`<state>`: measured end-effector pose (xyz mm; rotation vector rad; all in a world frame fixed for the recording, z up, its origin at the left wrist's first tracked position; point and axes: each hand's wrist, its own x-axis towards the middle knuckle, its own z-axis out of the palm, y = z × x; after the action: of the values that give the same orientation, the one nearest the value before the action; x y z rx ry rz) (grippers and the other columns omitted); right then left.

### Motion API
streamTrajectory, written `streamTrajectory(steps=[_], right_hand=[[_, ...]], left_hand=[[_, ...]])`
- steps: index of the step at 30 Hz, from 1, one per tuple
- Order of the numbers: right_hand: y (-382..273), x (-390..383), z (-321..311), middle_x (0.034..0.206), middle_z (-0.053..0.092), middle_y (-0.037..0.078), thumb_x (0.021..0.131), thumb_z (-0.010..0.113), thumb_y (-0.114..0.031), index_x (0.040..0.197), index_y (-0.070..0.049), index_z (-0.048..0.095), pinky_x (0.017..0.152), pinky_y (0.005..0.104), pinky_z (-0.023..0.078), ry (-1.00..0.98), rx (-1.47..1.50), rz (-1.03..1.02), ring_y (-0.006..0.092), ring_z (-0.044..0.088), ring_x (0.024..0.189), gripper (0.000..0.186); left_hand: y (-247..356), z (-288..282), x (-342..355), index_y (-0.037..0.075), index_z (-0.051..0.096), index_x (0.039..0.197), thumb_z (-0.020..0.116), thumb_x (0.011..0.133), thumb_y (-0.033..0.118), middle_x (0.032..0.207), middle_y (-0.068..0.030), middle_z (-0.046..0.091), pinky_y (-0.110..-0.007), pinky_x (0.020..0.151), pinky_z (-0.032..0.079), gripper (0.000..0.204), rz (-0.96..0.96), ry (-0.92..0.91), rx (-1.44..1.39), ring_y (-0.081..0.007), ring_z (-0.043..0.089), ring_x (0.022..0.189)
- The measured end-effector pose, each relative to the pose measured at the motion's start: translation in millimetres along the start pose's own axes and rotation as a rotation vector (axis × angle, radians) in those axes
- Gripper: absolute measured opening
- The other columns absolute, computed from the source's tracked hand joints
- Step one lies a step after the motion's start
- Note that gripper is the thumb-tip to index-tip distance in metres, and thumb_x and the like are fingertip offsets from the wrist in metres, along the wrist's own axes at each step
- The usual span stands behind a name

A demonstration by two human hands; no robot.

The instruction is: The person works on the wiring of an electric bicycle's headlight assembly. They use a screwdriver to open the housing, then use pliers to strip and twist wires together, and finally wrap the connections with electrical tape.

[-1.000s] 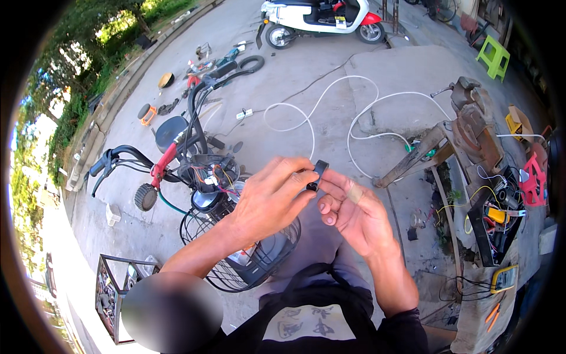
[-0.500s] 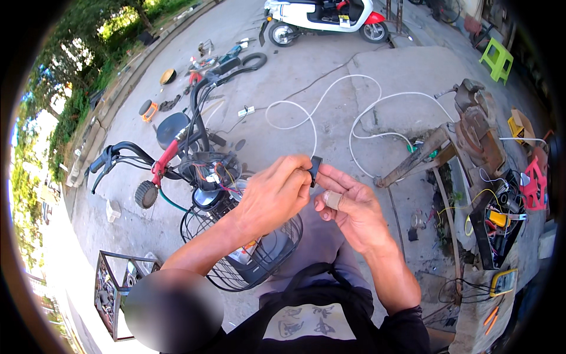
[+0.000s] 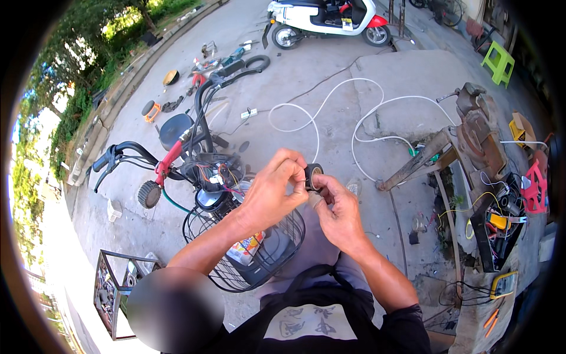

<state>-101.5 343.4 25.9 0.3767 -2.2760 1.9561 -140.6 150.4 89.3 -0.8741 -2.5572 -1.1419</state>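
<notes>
A small roll of black tape (image 3: 313,175) is between my two hands, above the front of a bike with a wire basket. My left hand (image 3: 272,192) is closed, with thumb and fingertips pinched at the roll's near left edge. On the other side, the curled fingers of my right hand (image 3: 339,215) grip the roll, its thumb close to the left fingertips. A tan wrap (image 3: 317,199) circles the right thumb. Whether a loose tape end is in the pinch is too small to tell. Bare wires (image 3: 221,176) spread out by the handlebar, left of my hands.
A black wire basket (image 3: 277,259) holds a colourful packet. To the right stand a rusty vise (image 3: 480,127) and a black tool tray (image 3: 492,227). A white hose (image 3: 315,133) loops over the concrete. At lower left is a metal-framed box (image 3: 118,289); a white scooter (image 3: 324,17) is parked far off.
The right fingers, stretched out before, have curled in around the roll. The roll has turned so its round face and hole show. The left hand has shifted slightly and its pinch is lower on the roll.
</notes>
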Motion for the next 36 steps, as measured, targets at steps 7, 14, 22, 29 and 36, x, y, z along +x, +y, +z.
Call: streamTrajectory(steps=[7,14,22,29,36], right_hand=[[-11,5,2,0.113,0.081,0.014,0.101,0.073,0.000,0.132,0.001,0.071,0.083,0.0360,0.060,0.104,-0.046,-0.019,0.0202,0.077,0.093,0.030],[11,9,14,0.107,0.080,0.010,0.102,0.076,-0.002,0.132,-0.001,0.072,0.080,0.0338,0.059,0.176,0.170,0.003,0.0148,0.072,0.089,0.030],[3,15,14,0.107,0.078,0.009,0.100,0.077,0.000,0.129,-0.002,0.072,0.079,0.0329,0.058,0.186,0.094,-0.089,0.0161,0.070,0.086,0.030],[-5,17,14,0.107,0.076,0.011,0.099,0.076,0.004,0.128,-0.001,0.069,0.079,0.0346,0.058,0.193,-0.017,-0.189,0.0187,0.071,0.086,0.031],[-3,19,12,0.108,0.075,0.012,0.099,0.076,0.005,0.129,-0.001,0.069,0.079,0.0349,0.059,0.223,-0.050,-0.256,0.0206,0.072,0.086,0.032]], left_hand=[[-3,0,-6,0.004,0.057,0.099,0.077,0.083,-0.007,0.126,-0.0148,0.063,-0.041,0.093,0.058,0.027,0.054,0.032,0.005,-0.0321,0.070,0.105],[-3,-2,-9,0.005,0.063,0.106,0.078,0.089,-0.007,0.134,-0.0141,0.064,-0.040,0.096,0.059,0.026,0.118,0.091,-0.050,-0.0272,0.072,0.112],[0,-15,-11,0.001,0.073,0.116,0.074,0.100,-0.007,0.139,-0.0125,0.062,-0.033,0.097,0.061,0.018,-0.071,0.132,-0.189,-0.0170,0.071,0.115],[1,-8,-10,0.000,0.077,0.112,0.077,0.097,-0.008,0.136,-0.0118,0.060,-0.032,0.095,0.062,0.017,-0.090,0.108,-0.214,-0.0177,0.070,0.114],[0,-7,-11,0.001,0.075,0.109,0.082,0.091,-0.009,0.131,-0.0135,0.062,-0.033,0.089,0.060,0.022,0.140,0.131,-0.001,-0.0191,0.070,0.108]])
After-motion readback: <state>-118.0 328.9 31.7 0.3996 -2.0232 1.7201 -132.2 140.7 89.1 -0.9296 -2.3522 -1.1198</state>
